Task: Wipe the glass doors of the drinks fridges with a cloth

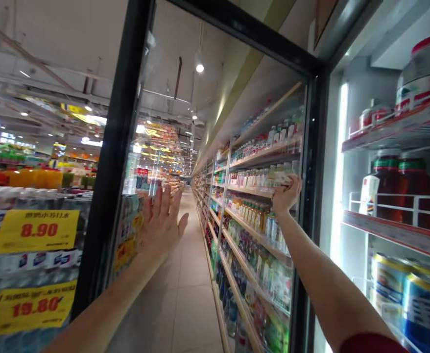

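Observation:
A glass cooler door [185, 93] in a black frame stands swung open in front of me. My left hand [161, 215] is raised near the left part of the pane, its fingers stretched out and holding nothing; whether the palm touches the glass I cannot tell. Farther right, my right hand [287, 193] is closed around a pale crumpled cloth [278, 178] at the glass near the hinge side. Bottles on shelves show through or in the pane behind both hands.
To my right is the lit cooler interior, with dark bottles [402, 186], blue and gold cans [426, 304] and wire-edged shelves [394, 230]. At left are stacked drinks with yellow price signs [35, 230]. A tiled aisle floor [189, 304] shows beyond the glass.

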Demonstrator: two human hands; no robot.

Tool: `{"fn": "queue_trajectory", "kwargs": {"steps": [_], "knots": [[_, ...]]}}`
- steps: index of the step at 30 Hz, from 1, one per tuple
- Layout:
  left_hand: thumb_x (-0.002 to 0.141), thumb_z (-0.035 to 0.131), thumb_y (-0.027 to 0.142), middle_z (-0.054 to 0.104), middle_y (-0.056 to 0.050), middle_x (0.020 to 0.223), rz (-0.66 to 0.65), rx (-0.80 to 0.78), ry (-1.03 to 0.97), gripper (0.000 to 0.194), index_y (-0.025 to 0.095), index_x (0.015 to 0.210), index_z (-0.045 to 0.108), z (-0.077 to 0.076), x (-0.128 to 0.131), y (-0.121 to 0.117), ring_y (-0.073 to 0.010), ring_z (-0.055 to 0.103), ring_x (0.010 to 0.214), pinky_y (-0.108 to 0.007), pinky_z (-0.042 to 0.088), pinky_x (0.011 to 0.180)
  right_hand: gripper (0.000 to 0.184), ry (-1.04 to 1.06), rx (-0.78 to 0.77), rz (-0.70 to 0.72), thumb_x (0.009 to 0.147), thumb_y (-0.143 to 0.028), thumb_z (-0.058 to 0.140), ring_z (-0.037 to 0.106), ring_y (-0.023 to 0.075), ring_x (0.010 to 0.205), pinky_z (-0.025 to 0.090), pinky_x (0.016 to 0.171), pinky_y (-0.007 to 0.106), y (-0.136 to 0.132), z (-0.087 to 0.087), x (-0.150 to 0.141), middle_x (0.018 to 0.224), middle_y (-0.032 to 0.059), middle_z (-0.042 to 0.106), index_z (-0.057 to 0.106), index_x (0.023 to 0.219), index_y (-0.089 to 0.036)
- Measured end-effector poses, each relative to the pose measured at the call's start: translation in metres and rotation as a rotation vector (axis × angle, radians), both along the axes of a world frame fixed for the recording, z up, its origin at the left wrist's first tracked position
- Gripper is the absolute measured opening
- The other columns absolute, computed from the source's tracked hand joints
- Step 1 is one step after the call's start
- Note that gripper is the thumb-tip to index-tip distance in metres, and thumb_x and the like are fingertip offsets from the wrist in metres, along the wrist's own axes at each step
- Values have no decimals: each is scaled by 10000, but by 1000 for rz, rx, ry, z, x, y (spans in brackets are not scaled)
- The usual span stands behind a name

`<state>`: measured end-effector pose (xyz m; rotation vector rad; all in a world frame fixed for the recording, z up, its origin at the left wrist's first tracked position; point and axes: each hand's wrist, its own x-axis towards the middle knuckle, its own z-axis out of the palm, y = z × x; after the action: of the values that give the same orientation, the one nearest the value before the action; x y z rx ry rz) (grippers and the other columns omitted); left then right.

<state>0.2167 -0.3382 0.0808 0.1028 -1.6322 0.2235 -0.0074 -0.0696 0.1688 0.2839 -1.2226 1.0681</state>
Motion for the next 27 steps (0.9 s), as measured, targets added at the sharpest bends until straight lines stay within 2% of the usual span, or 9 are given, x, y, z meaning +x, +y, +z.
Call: {"fn": "queue_trajectory", "kwargs": {"steps": [3,5,9,11,13,16,19,22,27], "knots": [[835,484,342,152,-114,1483,19,-11,6,665,229,1411,171,0,2,0,-287,139,1368,-534,155,1081,433,78,75,56,614,-91,352,434,216,1188,387,965,432,0,3,5,1234,96,488,619,946,-167],[837,483,336,149,-110,1484,23,-14,4,653,231,1408,183,-1,4,1,-285,137,1368,-533,166,1078,358,103,117,33,621,-103,375,452,229,1151,398,936,451,18,7,9,1211,88,494,639,853,-172],[840,480,318,145,-115,1483,12,-11,-3,639,226,1405,196,-1,6,5,-289,125,1369,-539,159,1078,282,7,395,-229,681,-141,446,419,275,1139,350,934,506,55,27,19,1297,118,427,625,897,-162],[840,480,316,133,-115,1484,-1,-6,2,643,229,1407,189,-1,6,6,-293,120,1369,-546,154,1078,292,-24,578,-275,714,-128,434,421,267,1123,343,940,497,41,38,30,1320,125,410,603,951,-158],[841,480,317,122,-107,1487,-11,-7,6,647,241,1408,178,-1,5,5,-292,121,1369,-547,153,1078,344,23,656,-207,730,-86,386,417,237,1138,350,957,456,6,43,44,1320,117,411,571,1010,-164],[838,484,332,139,-100,1487,-11,-21,10,662,250,1411,162,-1,5,3,-286,128,1369,-541,155,1082,448,174,482,-30,674,-65,378,351,209,1236,338,1003,406,-44,38,55,1343,128,368,498,1097,-150],[835,486,340,161,-106,1482,4,-35,4,661,242,1410,173,-2,6,0,-282,131,1369,-531,162,1083,489,211,340,39,685,-136,401,310,229,1287,304,1026,466,-51,23,45,1380,150,323,437,1173,-147],[837,481,332,145,-115,1484,14,-39,-15,645,228,1406,195,-2,6,-1,-286,118,1370,-530,162,1082,486,92,336,34,771,-220,374,282,253,1314,259,1028,544,-39,11,37,1400,141,325,395,1255,-181],[833,485,342,128,-110,1488,4,-38,-7,661,229,1409,182,-3,3,-1,-285,114,1371,-526,147,1087,539,164,599,22,830,-227,334,163,212,1372,243,1073,477,-81,-13,72,1464,96,243,285,1366,-200]]}}
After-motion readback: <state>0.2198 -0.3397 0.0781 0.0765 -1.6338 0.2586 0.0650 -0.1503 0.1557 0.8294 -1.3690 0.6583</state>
